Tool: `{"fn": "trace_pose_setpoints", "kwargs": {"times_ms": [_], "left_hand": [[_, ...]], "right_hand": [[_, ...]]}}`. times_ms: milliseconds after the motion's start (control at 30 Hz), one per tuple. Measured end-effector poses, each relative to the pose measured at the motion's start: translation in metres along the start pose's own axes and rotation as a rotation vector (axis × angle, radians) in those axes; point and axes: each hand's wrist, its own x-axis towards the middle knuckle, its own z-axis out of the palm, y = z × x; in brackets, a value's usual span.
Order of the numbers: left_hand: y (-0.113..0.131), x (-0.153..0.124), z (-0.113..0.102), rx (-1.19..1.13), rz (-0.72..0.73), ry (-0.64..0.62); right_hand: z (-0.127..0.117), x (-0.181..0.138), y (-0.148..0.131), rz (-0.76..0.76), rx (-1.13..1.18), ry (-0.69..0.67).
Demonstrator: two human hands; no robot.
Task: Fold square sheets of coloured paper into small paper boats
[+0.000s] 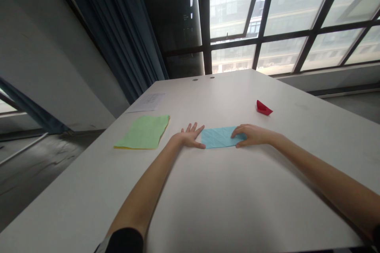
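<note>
A light blue sheet of paper (219, 137), folded into a rectangle and marked with diagonal creases, lies flat on the white table. At its left edge my left hand (190, 136) rests with fingers spread, the thumb by the near corner. Over the paper's right end, my right hand (248, 134) lies with its fingers curved and apart, fingertips touching the sheet. Neither hand grips the paper. Part of the right end is hidden under my right hand.
A red folded paper boat (264, 108) sits beyond my right hand. To the left lies a stack of green and yellow paper (144, 132), with a printed white sheet (147, 102) behind it. The white table (219, 197) extends toward the windows.
</note>
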Motion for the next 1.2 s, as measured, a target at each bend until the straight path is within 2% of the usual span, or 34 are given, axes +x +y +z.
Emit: {"fn": "trace_pose_setpoints", "kwargs": {"times_ms": [200, 333, 567, 733, 867, 967, 1100, 1200], "left_hand": [[0.000, -0.002, -0.003, -0.005, 0.007, -0.026], [0.000, -0.003, -0.006, 0.000, 0.014, -0.045], [-0.001, -0.004, -0.005, -0.056, 0.022, -0.004], [-0.005, -0.002, -0.002, -0.104, 0.038, 0.020], [-0.004, -0.001, -0.001, -0.121, 0.020, 0.052], [-0.002, -0.003, -0.001, -0.105, 0.016, 0.056], [-0.002, -0.002, -0.001, -0.100, 0.015, 0.048], [-0.005, 0.000, -0.001, -0.104, 0.023, 0.068]], "right_hand": [[-0.001, 0.000, -0.006, -0.082, -0.061, 0.088], [-0.002, 0.001, -0.008, -0.054, -0.120, 0.193], [-0.010, -0.001, -0.014, 0.056, 0.146, 0.337], [-0.010, 0.002, -0.014, 0.174, 0.332, 0.535], [-0.006, 0.007, -0.001, 0.352, 0.487, 0.644], [0.001, 0.008, 0.018, 0.461, 0.459, 0.678], [0.014, 0.005, 0.044, 0.573, 0.392, 0.662], [0.021, 0.000, 0.054, 0.580, 0.320, 0.588]]}}
